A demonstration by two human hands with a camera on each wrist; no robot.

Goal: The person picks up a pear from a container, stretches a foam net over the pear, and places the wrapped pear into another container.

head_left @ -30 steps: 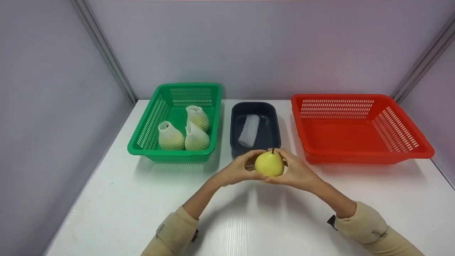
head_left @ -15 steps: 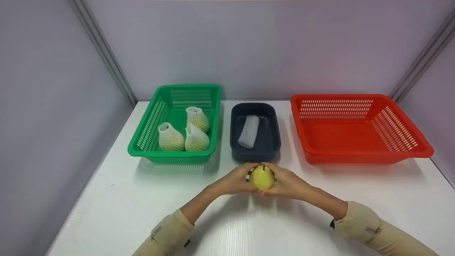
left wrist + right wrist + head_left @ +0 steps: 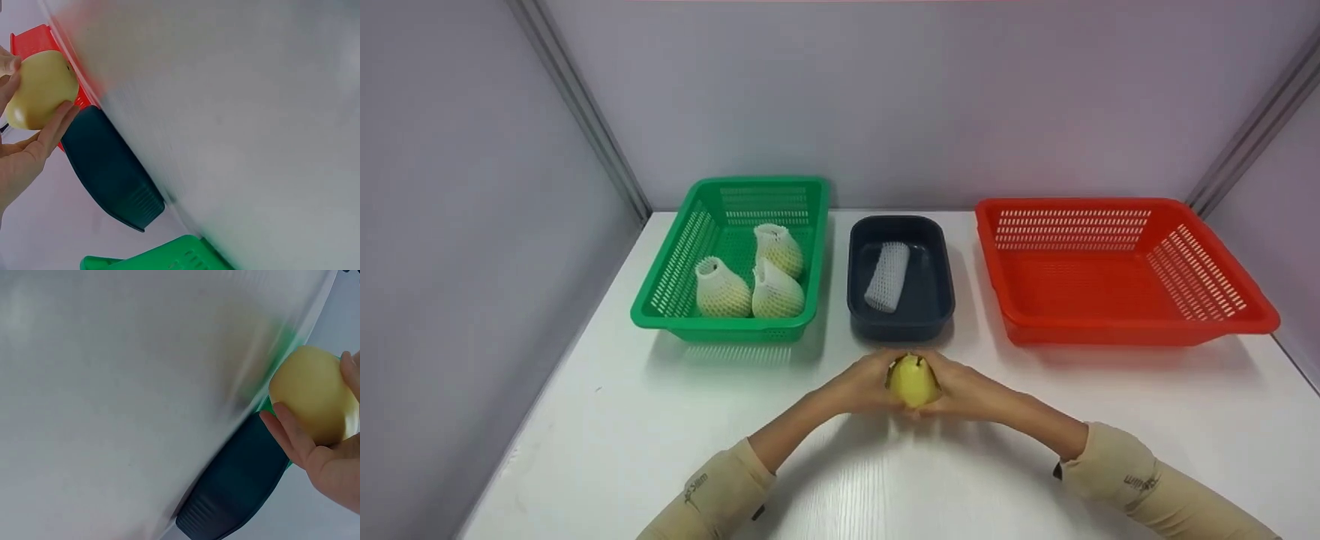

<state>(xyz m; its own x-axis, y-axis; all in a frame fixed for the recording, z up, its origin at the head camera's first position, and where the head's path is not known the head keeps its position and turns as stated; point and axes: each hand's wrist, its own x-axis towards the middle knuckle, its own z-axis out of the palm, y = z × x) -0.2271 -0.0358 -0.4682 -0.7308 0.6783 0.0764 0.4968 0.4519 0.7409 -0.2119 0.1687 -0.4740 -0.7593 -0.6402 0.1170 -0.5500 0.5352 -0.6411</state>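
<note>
A yellow pear [image 3: 913, 382] with a short dark stem is held between both hands, just in front of the dark blue bin [image 3: 901, 328]. My left hand [image 3: 861, 384] grips its left side, and my right hand [image 3: 960, 388] grips its right side. Thumbs lie on the near side, fingers on the far side. Both wrist views show the bare skin of the pear [image 3: 42, 84], with fingertips bent against it. The pear's stem points up in the head view. Inside the bin lies a white foam net sleeve [image 3: 888, 277].
Left of the bin stands a green basket [image 3: 735, 324] with several pears in foam nets; one netted pear [image 3: 722, 291] sits at its left. A larger red basket [image 3: 1110, 330] stands at the right. White walls rise behind and beside the white table [image 3: 660, 450].
Both hands have drawn the pear toward the person and slightly left, from the bin's front edge to nearer the tabletop. Over the last half second they have barely shifted.
</note>
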